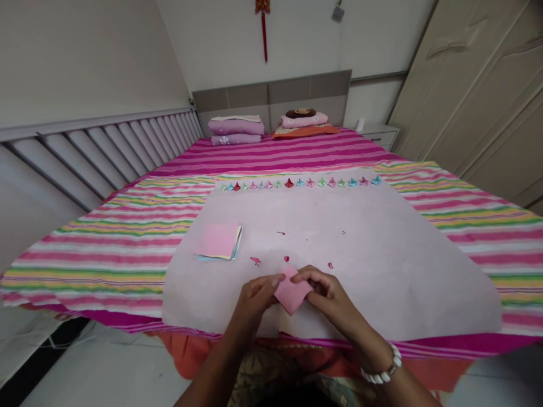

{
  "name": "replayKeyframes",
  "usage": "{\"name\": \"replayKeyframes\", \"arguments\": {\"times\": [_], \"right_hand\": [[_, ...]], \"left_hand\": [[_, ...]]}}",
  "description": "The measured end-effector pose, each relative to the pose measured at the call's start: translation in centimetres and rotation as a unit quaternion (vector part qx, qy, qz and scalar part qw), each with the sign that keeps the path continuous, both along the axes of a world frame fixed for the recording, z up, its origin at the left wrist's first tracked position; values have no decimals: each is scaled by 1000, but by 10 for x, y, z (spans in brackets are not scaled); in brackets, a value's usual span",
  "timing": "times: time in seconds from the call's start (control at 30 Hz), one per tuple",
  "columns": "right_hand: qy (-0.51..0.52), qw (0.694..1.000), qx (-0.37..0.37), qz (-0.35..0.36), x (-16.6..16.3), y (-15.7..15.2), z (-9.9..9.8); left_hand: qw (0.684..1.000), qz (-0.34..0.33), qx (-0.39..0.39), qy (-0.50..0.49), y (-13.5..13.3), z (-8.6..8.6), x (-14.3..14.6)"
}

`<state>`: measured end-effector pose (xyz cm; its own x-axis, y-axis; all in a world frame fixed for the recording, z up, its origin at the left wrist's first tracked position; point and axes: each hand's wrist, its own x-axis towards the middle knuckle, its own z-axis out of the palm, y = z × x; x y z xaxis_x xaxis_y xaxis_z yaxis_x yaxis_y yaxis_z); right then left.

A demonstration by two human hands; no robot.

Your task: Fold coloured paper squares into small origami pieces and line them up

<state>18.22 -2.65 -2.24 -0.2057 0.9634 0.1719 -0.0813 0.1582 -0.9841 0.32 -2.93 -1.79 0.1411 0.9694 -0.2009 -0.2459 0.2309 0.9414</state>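
Observation:
A small pink square of folded paper (292, 294) is held up, one corner pointing toward me, above the near edge of a large pale sheet (424, 271). My left hand (258, 293) pinches its left corner between thumb and fingers. On the opposite side my right hand (324, 291) grips the right and upper edges, with a white beaded bracelet (384, 367) on that wrist. Just beyond the folded paper lie red paper scraps (255, 260). Farther left sits a stack of square papers (218, 240), pink on top with yellow and blue edges showing.
A row of small folded paper pieces (289, 183) in several colours lines the sheet's far edge. The sheet lies on a bed with a striped cover (127, 232). Folded bedding (236, 129) rests by the headboard (246, 96). A railing (127, 138) runs along the left.

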Motion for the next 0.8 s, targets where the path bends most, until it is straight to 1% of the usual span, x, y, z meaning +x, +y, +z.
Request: {"name": "replayKeyframes", "arguments": {"times": [0.07, 0.13, 0.27, 0.4, 0.57, 0.63, 0.7, 0.77, 0.8], "right_hand": [[2, 1000, -4, 29, 1, 0, 1], [10, 999, -28, 40, 0, 1, -1], [52, 994, -99, -16, -3, 5, -10], [89, 988, -119, -27, -4, 10, -13], [80, 983, -164, -29, -8, 13, -6], [88, 981, -170, -35, -10, 13, -3], [97, 979, -174, -42, -12, 13, -1], [98, 978, -180, -32, -13, 12, 0], [95, 978, -183, -20, -14, 12, 0]], "left_hand": [[997, 39, 7, 71, 0, 2, 2], [990, 62, 20, 127, 0, 2, 3], [982, 65, 58, 169, 0, -4, 3], [979, 68, 90, 172, 0, -9, 2], [983, 13, 96, 154, -4, -11, 6], [987, 7, 83, 135, -5, -12, 7], [993, 9, 52, 110, -3, -12, 7], [994, 6, 27, 102, 0, -10, 6], [993, -4, 23, 113, 1, -8, 5]]}}
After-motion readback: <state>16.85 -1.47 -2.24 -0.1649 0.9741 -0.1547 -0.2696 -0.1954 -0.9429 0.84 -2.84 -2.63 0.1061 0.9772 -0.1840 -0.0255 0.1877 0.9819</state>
